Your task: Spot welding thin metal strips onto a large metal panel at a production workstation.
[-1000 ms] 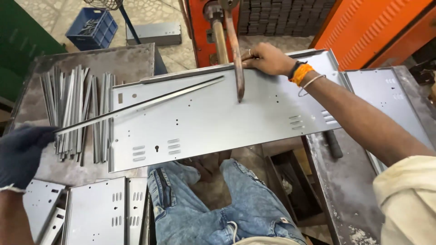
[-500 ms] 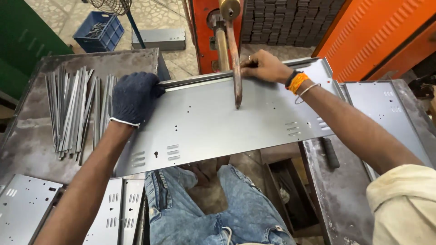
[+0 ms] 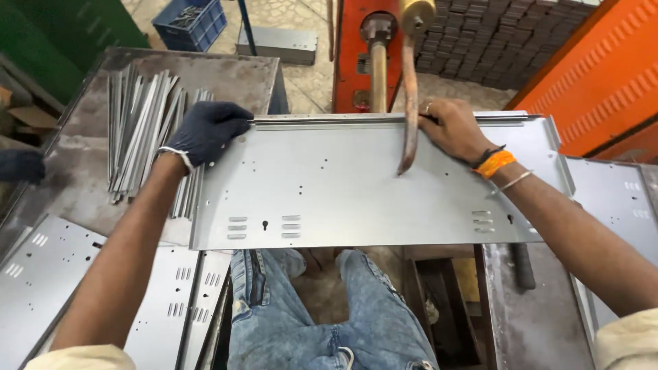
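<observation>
The head view shows a long grey sheet-metal panel lying flat across the gap between two benches, over the person's knees in blue jeans. It is thin and stiff, smooth and a bit shiny, with small round holes, short slots and a keyhole cut near its front edge. It looks light for its size, but wide and floppy to lift from one end — best held at both ends. Its edges may be sharp.

A thin metal strip lies along the panel's far edge. The left hand, in a dark knit glove, is curled over the strip's left end and presses it down. The right hand is bare, with an orange band at the wrist; its fingers are bent and pinch the strip and the panel's far edge together.

A curved copper-coloured arm of the orange machine hangs down just beside the right hand, its tip at the panel.

On the left bench — grey and scuffed — lies a loose bunch of more strips. More punched panels sit at its front corner.
</observation>
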